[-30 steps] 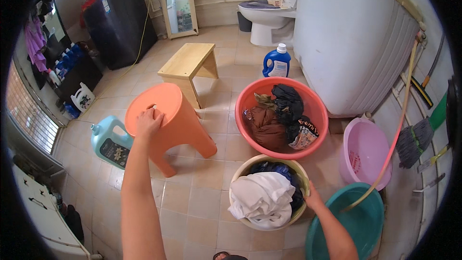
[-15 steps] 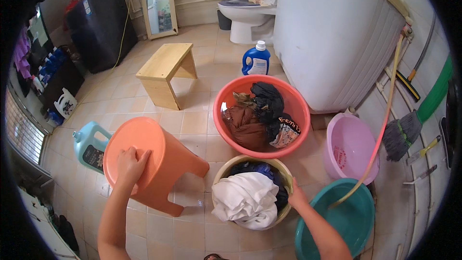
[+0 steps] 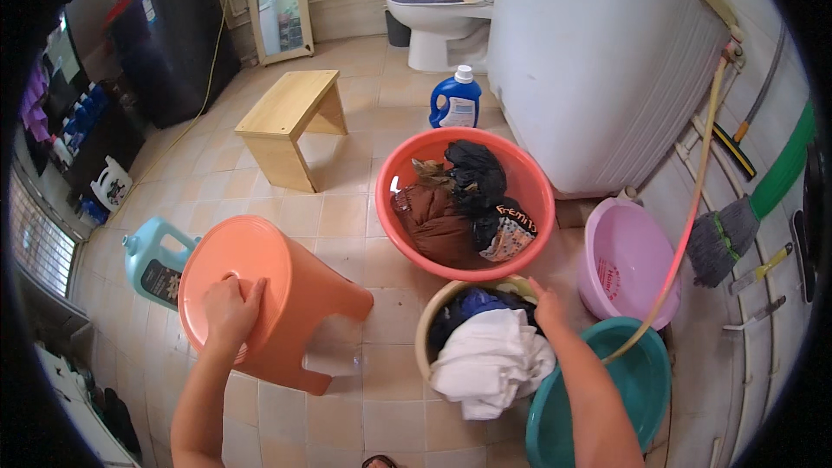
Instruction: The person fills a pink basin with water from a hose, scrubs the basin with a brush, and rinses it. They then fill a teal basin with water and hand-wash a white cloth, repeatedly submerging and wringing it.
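My left hand (image 3: 232, 310) grips the seat of an orange plastic stool (image 3: 303, 303), with its fingers curled in at the middle of the top and the thumb lying flat. My right hand (image 3: 548, 308) is closed on the far right rim of a beige basin (image 3: 425, 329). White cloth (image 3: 494, 368) fills the near part of that basin and spills over its edge, with dark blue and black clothes (image 3: 459, 305) behind it. Just beyond stands a red basin (image 3: 392, 225) holding a brown garment (image 3: 438, 225), a black one and a patterned piece.
A teal basin (image 3: 646, 407) with a hose (image 3: 693, 225) running into it and a pink basin (image 3: 637, 251) stand at right. Detergent bottles, one blue (image 3: 455, 102) and one light blue (image 3: 156, 260), stand on the tiles. A wooden stool (image 3: 290, 108), washing machine (image 3: 589, 61) and mop (image 3: 728, 238) surround the area.
The beige basin has shifted right and turned, bringing the white cloth close to the teal basin. My right hand has moved with it toward the far rim. My left hand stays on the stool.
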Demonstrator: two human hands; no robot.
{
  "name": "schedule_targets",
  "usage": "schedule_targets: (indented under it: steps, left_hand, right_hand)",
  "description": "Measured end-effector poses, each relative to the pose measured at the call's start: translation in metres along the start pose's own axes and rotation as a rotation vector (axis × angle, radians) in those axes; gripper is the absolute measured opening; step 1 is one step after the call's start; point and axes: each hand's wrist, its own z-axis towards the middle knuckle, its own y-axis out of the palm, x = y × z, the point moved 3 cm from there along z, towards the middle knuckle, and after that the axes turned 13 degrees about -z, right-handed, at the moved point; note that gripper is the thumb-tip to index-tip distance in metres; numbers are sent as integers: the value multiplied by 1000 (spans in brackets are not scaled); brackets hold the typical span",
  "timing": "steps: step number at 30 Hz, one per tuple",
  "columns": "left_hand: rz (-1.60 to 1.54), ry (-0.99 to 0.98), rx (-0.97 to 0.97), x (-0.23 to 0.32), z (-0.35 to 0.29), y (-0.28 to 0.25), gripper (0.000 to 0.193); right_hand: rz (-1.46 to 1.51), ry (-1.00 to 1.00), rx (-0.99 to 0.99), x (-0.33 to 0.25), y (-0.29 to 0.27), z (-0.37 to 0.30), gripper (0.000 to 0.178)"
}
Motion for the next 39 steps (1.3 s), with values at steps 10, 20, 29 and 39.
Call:
schedule_targets:
  steps: [10,20,29,39]
  left_hand:
    - [-133,140,-10,14,23,25,49]
    - [-172,276,-24,46,60,51,52]
    - [-193,309,12,37,62,55,51]
    - [-217,295,-19,39,61,46,48]
  right_hand:
    - [229,-246,230,-76,-88,25,30]
    - [270,-573,-199,-206,-17,95,53]
    - [-253,-233,-46,-190,5,122,41]
    - [1264,210,-714,-207,63,151,29]
